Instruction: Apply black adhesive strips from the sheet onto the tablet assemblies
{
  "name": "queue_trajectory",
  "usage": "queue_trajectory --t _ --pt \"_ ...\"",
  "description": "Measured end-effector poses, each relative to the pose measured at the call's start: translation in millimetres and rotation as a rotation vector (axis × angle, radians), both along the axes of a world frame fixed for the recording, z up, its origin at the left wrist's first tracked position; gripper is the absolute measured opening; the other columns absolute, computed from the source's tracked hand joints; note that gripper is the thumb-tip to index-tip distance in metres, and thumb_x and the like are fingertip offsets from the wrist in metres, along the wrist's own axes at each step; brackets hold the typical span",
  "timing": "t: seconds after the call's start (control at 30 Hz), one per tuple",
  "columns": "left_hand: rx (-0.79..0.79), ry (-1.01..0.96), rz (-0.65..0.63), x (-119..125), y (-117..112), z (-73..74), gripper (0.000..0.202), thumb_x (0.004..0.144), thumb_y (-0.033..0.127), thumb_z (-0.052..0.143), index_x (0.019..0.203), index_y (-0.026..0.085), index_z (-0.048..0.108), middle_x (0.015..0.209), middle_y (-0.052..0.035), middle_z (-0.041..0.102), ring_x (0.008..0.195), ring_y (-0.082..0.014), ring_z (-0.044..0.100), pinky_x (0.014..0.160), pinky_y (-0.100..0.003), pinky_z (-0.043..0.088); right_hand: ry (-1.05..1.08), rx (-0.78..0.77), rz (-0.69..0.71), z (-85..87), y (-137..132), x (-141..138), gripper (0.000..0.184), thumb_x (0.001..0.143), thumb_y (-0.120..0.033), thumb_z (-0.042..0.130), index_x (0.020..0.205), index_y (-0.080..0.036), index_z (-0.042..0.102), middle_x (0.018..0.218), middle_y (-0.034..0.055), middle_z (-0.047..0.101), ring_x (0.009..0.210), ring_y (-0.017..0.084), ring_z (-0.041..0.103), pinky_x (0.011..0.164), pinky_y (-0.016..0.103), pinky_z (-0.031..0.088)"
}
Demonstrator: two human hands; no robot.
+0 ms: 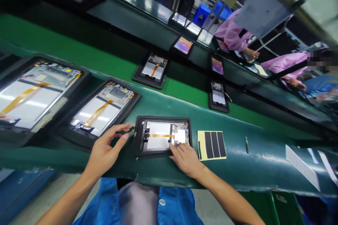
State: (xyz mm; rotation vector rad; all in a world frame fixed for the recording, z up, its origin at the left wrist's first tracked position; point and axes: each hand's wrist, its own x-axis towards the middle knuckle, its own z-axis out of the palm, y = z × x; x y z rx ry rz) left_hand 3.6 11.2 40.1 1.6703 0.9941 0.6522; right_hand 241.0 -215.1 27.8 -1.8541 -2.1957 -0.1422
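Note:
An opened tablet point(161, 135) in a black tray lies on the green bench in front of me, its inner plate and an orange flex cable showing. My right hand point(186, 158) rests on its near right corner, fingers together and pressing down on the inside parts. My left hand point(107, 149) sits just left of the tray, fingers loosely spread, thumb and forefinger reaching toward the tray's left edge. It holds nothing that I can see. A yellow sheet with black adhesive strips point(211, 145) lies right of the tablet.
Two more opened tablets in trays point(101, 112) point(34, 95) lie to the left. Further tablets point(152, 69) point(218, 95) ride the green conveyor behind. A thin pen-like tool point(246, 145) and white strips point(302, 167) lie to the right. People in pink coats point(232, 33) work across the line.

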Motion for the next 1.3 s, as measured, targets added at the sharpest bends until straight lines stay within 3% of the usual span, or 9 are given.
queue_trajectory --t 0.1,0.23,0.37,0.47,0.6,0.77,0.97,1.13,1.3 --pt "0.014 0.012 0.005 0 -1 -3.4 0.043 0.087 0.061 0.065 0.110 0.025 0.071 0.113 -0.0066 0.076 0.105 -0.0268 0.072 0.096 -0.041 0.060 -0.053 0.012 -0.049 -3.2 14 39 0.041 0.107 -0.030 0.052 0.144 -0.013 0.056 0.089 0.0105 0.071 0.079 0.025 0.063 0.074 0.038 0.055" --pt "0.054 -0.013 -0.002 1 -5 -6.1 0.042 0.087 0.063 0.064 0.106 0.026 0.072 0.110 -0.0062 0.077 0.102 -0.0266 0.074 0.089 -0.038 0.062 -0.116 0.004 -0.138 0.5 38 118 0.044 0.107 -0.038 0.051 0.142 -0.013 0.058 0.092 0.0113 0.070 0.081 0.026 0.062 0.076 0.040 0.055" --pt "0.112 -0.045 -0.001 3 -12 -8.8 0.040 0.087 0.061 0.065 0.104 0.026 0.074 0.109 -0.0064 0.078 0.097 -0.0254 0.076 0.084 -0.035 0.064 -0.148 0.015 -0.287 6.7 71 187 0.048 0.104 -0.037 0.059 0.144 -0.012 0.057 0.093 0.0114 0.069 0.083 0.026 0.060 0.079 0.039 0.054" --pt "0.149 -0.046 0.000 6 -15 -12.0 0.038 0.087 0.059 0.065 0.103 0.026 0.075 0.108 -0.0055 0.079 0.094 -0.0244 0.077 0.083 -0.035 0.064 -0.167 0.020 -0.454 9.2 98 214 0.054 0.102 -0.030 0.060 0.150 -0.009 0.049 0.097 0.0131 0.069 0.089 0.027 0.060 0.085 0.040 0.051" --pt "0.167 -0.011 0.002 6 -14 -19.8 0.039 0.086 0.060 0.065 0.102 0.026 0.076 0.108 -0.0046 0.080 0.093 -0.0233 0.078 0.083 -0.033 0.064 -0.173 0.020 -0.667 12.0 116 226 0.064 0.102 -0.025 0.055 0.160 -0.007 0.034 0.125 0.0202 0.066 0.112 0.031 0.057 0.099 0.043 0.044" --pt "0.143 -0.006 0.002 4 -11 -33.9 0.041 0.084 0.063 0.064 0.100 0.027 0.076 0.106 -0.0044 0.080 0.097 -0.0250 0.077 0.084 -0.034 0.065 -0.137 -0.074 -0.890 17.8 74 246 0.066 0.100 -0.033 0.058 0.158 -0.011 0.035 0.131 0.0186 0.066 0.118 0.032 0.057 0.101 0.042 0.040" --pt "0.113 -0.004 -0.029 11 -14 -43.3 0.047 0.081 0.069 0.064 0.099 0.027 0.077 0.105 -0.0051 0.081 0.094 -0.0270 0.078 0.086 -0.040 0.065 -0.089 -0.194 -1.080 17.8 14 282 0.063 0.091 -0.019 0.065 0.150 -0.016 0.044 0.117 0.0127 0.074 0.112 0.029 0.064 0.096 0.040 0.041" --pt "0.129 -0.039 -0.031 17 -18 -42.5 0.047 0.082 0.069 0.064 0.099 0.027 0.078 0.105 -0.0058 0.081 0.096 -0.0276 0.078 0.084 -0.039 0.066 -0.072 -0.166 -1.022 24.3 4 294 0.065 0.089 -0.016 0.065 0.150 -0.015 0.043 0.108 0.0104 0.075 0.104 0.026 0.067 0.096 0.038 0.043" --pt "0.130 -0.057 -0.032 14 -19 -46.3 0.047 0.082 0.069 0.065 0.098 0.026 0.078 0.105 -0.0064 0.081 0.094 -0.0275 0.079 0.082 -0.037 0.066 -0.080 -0.023 -0.889 48.8 -6 290 0.070 0.094 -0.020 0.057 0.158 -0.010 0.031 0.105 0.0139 0.072 0.098 0.029 0.066 0.092 0.043 0.048"
